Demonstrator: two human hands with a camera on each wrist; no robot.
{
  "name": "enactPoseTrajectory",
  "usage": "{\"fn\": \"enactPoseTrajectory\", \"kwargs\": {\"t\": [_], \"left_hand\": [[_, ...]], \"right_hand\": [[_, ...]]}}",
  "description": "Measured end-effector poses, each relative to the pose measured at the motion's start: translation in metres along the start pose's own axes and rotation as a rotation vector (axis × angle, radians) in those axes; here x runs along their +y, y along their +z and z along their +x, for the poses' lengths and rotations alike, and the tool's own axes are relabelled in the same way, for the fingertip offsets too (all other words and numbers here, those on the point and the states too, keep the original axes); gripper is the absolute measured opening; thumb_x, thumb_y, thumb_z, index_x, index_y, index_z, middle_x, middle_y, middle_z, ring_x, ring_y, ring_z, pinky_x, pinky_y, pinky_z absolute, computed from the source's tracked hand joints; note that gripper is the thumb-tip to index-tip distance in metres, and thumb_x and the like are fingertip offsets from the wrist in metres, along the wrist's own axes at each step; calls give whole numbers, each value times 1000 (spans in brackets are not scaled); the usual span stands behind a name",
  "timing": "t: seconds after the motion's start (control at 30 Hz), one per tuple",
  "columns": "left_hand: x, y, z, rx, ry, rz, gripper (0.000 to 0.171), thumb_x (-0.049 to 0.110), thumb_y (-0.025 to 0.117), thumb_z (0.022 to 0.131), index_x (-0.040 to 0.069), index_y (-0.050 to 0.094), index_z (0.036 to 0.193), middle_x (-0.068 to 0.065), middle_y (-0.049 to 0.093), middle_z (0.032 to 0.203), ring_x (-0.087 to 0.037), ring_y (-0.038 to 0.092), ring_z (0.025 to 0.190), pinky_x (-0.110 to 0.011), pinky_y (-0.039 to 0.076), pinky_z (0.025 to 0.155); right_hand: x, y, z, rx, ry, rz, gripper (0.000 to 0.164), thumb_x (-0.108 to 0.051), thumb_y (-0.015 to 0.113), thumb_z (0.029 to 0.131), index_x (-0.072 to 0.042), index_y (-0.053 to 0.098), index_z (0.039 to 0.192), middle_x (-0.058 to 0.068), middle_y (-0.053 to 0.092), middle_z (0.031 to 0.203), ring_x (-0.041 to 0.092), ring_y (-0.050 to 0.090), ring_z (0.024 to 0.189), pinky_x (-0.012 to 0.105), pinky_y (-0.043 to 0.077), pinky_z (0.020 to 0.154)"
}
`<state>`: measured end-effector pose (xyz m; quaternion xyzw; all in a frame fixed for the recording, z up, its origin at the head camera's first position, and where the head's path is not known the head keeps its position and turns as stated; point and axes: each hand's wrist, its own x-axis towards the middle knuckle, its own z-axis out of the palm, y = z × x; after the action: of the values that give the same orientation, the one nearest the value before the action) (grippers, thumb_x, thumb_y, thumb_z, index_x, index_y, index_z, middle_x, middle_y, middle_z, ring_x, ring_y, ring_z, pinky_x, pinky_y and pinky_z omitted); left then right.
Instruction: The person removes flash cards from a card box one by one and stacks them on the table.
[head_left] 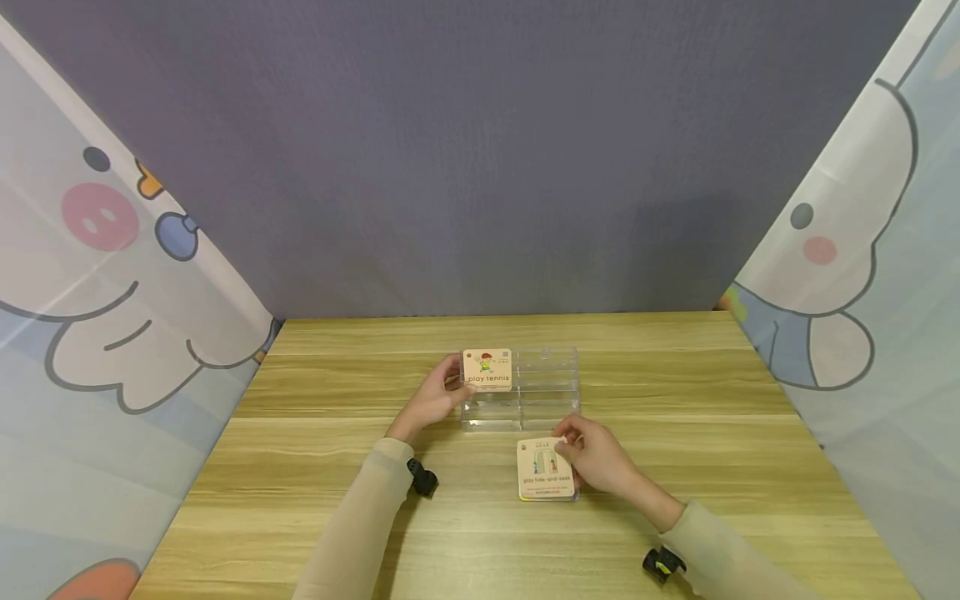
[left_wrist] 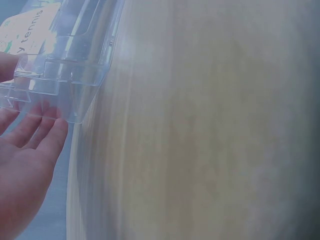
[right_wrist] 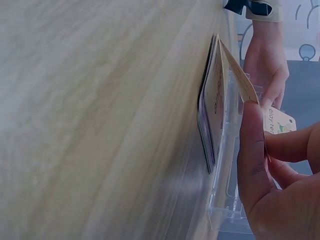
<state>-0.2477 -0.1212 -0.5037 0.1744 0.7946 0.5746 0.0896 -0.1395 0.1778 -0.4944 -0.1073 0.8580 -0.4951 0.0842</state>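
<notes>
My left hand grips the left side of a clear plastic card rack, thumb in front and fingers behind the wall. A "play tennis" picture card sits in the rack's upper left, close to that thumb. In front of the rack, my right hand pinches the "play hide-and-seek" card by its upper right corner. The right wrist view shows this card tilted up at an angle from a small stack of cards on the table. In the head view it covers most of that stack.
The wood-grain table ends at a grey back panel. Cartoon-printed curtains stand along both sides. Each wrist carries a small black camera near the sleeve cuff.
</notes>
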Motion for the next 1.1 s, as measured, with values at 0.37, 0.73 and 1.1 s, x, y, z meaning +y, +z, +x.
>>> {"fn": "enactPoseTrajectory", "kwargs": {"t": [0.37, 0.73, 1.1], "left_hand": [[-11, 0, 2, 7, 33, -6, 56, 3, 66, 97, 1, 43, 147, -20, 52, 140, -37, 49, 133, -47, 39, 117], [-13, 0, 3, 21, 46, 5, 56, 4, 68, 96, 1, 44, 146, -17, 55, 137, -35, 51, 132, -45, 41, 116], [-12, 0, 2, 9, 31, -14, 57, 5, 66, 97, 1, 41, 148, -21, 51, 142, -37, 47, 135, -47, 38, 118]], "right_hand": [[1, 5, 3, 81, -75, -229, 13, 5, 72, 86, 0, 69, 98, -2, 53, 79, 11, 48, 67, 20, 44, 53], [-7, 10, 3, 72, -56, -353, 11, 3, 75, 85, 1, 71, 95, 0, 52, 82, 13, 47, 72, 23, 43, 56], [-4, 14, 6, 55, -51, -405, 9, 2, 73, 86, 2, 70, 94, 1, 52, 82, 13, 47, 70, 24, 44, 56]]}}
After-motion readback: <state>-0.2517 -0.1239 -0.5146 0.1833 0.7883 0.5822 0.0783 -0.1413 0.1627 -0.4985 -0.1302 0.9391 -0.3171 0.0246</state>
